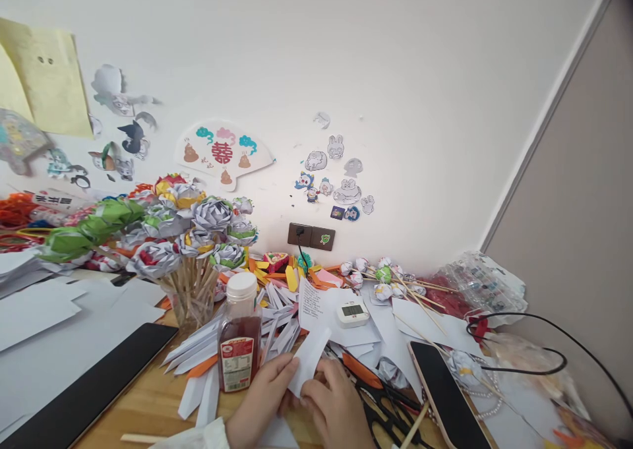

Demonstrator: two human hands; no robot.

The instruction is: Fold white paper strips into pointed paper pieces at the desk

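Over the bench (155, 396), our left hand (264, 395) and right hand (339, 403) pinched the folded paper (311, 353), its long axis slanting away rightward.

the bottom edge cuts into the phone (445, 396), the black slab (99, 383) and the near side of the right hand (339, 403), fingers of the left hand (267, 396) are partly hidden behind the white paper strip (310, 353), and the print on the bottle label (237, 364) and printed sheet (310, 307) is too small to read.
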